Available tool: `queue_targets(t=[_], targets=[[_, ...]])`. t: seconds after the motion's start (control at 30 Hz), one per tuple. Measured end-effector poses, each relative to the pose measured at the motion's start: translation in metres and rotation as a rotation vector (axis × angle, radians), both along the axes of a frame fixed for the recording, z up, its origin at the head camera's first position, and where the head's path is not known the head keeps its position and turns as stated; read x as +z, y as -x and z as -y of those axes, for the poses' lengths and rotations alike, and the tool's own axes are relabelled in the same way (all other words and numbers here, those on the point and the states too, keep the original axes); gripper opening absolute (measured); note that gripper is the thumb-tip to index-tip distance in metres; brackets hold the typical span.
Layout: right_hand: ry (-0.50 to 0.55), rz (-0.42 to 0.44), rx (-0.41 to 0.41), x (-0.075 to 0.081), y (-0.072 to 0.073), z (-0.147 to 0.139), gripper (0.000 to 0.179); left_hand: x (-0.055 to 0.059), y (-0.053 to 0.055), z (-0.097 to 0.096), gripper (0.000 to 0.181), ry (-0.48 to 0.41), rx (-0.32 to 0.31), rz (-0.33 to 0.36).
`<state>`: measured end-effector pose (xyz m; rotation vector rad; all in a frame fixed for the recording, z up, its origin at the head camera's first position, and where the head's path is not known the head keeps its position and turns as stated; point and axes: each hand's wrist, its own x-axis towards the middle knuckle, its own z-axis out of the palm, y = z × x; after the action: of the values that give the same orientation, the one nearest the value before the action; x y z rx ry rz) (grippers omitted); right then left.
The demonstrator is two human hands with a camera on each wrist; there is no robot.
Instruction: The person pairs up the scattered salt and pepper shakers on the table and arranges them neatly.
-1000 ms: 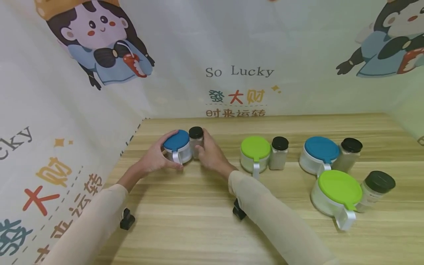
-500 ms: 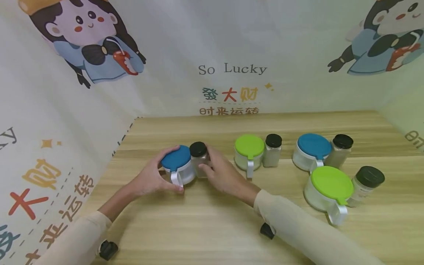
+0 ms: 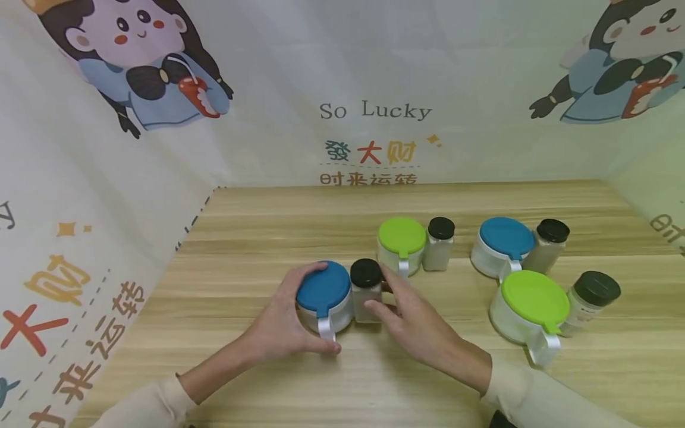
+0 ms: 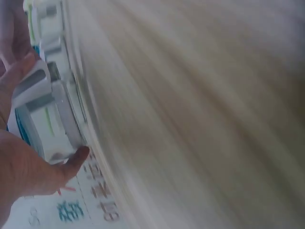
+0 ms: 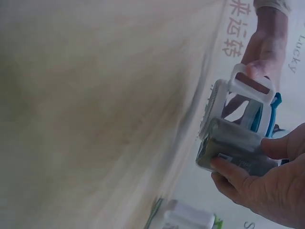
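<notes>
My left hand (image 3: 278, 327) grips a white seasoning jar (image 3: 323, 291) with a blue lid, fingers around its left side and thumb near its handle. Beside it, my right hand (image 3: 425, 333) holds a clear spice bottle (image 3: 366, 303) with a black cap. Jar and bottle stand upright, side by side. The right wrist view shows the bottle (image 5: 233, 148) between thumb and fingers, close to the jar's white handle (image 5: 252, 88). In the left wrist view the jar (image 4: 47, 124) sits between thumb and fingers. Whether their bases touch the table cannot be told.
Behind my right hand stand a green-lidded jar (image 3: 401, 238) and a black-capped bottle (image 3: 440, 246). Farther right are another blue-lidded jar (image 3: 505, 238) with a bottle (image 3: 548, 241), and a nearer green-lidded jar (image 3: 535, 303) with a bottle (image 3: 594, 291). Printed cloth (image 3: 267, 119) surrounds the wooden table (image 3: 241, 232).
Both hands have brought the blue-lidded jar and the spice bottle from the back left toward me and to the right. The other jars and bottles keep their places.
</notes>
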<state>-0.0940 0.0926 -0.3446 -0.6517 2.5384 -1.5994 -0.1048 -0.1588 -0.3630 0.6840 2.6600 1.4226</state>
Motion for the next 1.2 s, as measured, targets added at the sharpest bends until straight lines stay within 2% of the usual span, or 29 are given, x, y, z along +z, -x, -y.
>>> queue_targets(t=[0.27,0.47,0.73,0.87,1.0,1.2], targets=[[-0.007,-0.033,-0.021,-0.004,-0.011,-0.036,0.065,0.001,-0.007,-0.043,0.118,0.065,0.016,-0.069],[-0.062,-0.039,-0.058,-0.001,-0.014,-0.058,0.061,0.000,-0.006,-0.069,0.117,0.101,-0.006,-0.046],[-0.102,0.041,-0.101,-0.006,-0.019,-0.077,0.061,0.000,-0.008,-0.092,0.118,0.179,-0.031,-0.017],[-0.113,0.007,-0.108,-0.010,-0.022,-0.084,0.060,0.003,-0.007,-0.104,0.122,0.202,-0.037,-0.012],[-0.144,-0.051,-0.119,-0.011,-0.018,-0.088,0.059,0.003,-0.004,-0.114,0.124,0.230,-0.030,-0.005],[-0.183,-0.053,-0.126,-0.011,-0.008,-0.090,0.060,0.001,0.004,-0.122,0.122,0.238,-0.030,0.017]])
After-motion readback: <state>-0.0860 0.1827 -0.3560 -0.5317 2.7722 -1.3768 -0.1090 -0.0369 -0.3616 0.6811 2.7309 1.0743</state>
